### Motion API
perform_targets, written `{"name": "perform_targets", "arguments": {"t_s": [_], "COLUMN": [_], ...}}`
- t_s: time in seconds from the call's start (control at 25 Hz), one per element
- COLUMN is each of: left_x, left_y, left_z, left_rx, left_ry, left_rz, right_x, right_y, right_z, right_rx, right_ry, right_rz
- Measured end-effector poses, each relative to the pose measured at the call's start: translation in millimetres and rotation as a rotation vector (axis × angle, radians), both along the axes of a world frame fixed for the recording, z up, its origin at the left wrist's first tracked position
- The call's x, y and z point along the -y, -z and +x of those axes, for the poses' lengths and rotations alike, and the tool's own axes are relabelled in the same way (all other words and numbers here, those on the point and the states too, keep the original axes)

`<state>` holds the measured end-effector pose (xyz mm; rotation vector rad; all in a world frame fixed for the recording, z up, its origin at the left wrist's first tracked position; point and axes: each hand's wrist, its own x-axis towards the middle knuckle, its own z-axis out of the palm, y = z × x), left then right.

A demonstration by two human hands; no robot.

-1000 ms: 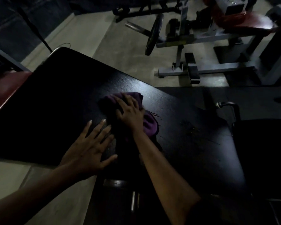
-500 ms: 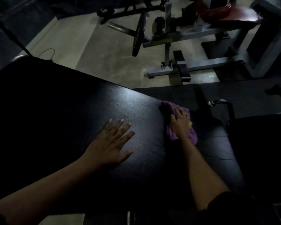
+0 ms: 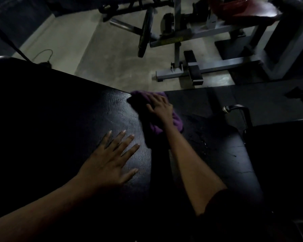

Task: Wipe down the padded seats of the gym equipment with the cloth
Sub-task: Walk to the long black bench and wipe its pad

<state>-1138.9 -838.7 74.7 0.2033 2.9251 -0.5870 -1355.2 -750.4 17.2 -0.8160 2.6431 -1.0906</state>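
A wide black padded bench (image 3: 63, 119) fills the lower part of the head view. My right hand (image 3: 160, 109) presses a bunched purple cloth (image 3: 177, 122) onto the pad at its far edge, fingers spread over the cloth. My left hand (image 3: 110, 163) lies flat on the pad with fingers straight and apart, a little nearer me and left of the cloth. Part of the cloth is hidden under my right hand. The pad's surface near the cloth looks cracked and scuffed.
A grey steel machine frame (image 3: 208, 67) with a black weight plate (image 3: 144, 34) and a red padded seat (image 3: 243, 11) stands on the concrete floor beyond. A dark curved handle (image 3: 238, 109) and another black pad (image 3: 278, 154) sit at the right.
My right hand has swept the cloth from mid-pad to the right and then up to the pad's far edge. My left hand stays flat on the pad.
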Motion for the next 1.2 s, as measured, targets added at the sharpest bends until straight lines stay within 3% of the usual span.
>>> {"name": "perform_targets", "arguments": {"t_s": [0.16,0.36,0.52,0.6,0.72,0.8,1.0,1.2], "left_x": [0,0,-1,-1,-4,-6,-45,-84], "left_y": [2,6,2,1,-9,-13,8,34], "left_z": [1,0,1,-2,0,7,18,8], "left_rx": [-0.024,-0.053,-0.043,-0.038,-0.005,-0.021,-0.065,-0.013], "left_ry": [0.01,-0.002,-0.023,-0.03,-0.026,-0.045,-0.042,0.005], "left_rz": [-0.001,0.006,0.006,-0.003,0.028,0.048,0.178,0.172], "right_x": [-66,-138,-150,-125,-74,-62,-119,-184], "right_y": [61,103,63,16,-36,-35,22,69], "right_z": [-28,-5,36,82,189,237,226,195], "right_rx": [0.065,0.179,0.327,0.292,0.09,0.08,-0.019,0.095], "right_ry": [0.281,0.54,0.7,0.649,0.53,0.36,0.338,0.396], "right_rz": [0.015,0.063,-0.077,-0.232,-0.184,-0.131,-0.045,0.047]}}
